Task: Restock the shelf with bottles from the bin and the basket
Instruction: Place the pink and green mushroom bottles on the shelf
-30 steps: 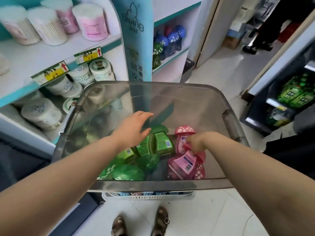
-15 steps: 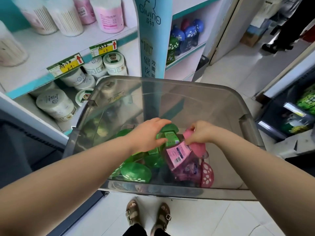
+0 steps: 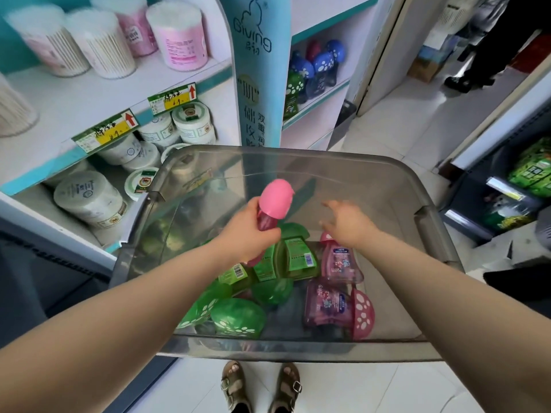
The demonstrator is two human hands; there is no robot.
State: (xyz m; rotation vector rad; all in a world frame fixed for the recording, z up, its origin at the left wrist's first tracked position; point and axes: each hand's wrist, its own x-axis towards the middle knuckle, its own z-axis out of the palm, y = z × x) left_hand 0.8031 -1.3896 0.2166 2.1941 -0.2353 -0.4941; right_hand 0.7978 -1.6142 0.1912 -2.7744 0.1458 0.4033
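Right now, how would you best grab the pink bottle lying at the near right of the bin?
Probably by its body, just left of the spotted cap, coming from straight above. The pink bottle lies flat, label up, cap pointing right, and nothing covers it. The open right hand is free for it.

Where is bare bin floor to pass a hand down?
Bare floor runs along the bin's far wall beyond the green bottles, and by the right wall beside the pink bottles. Left and centre are crowded; the left hand holds a pink-capped bottle above.
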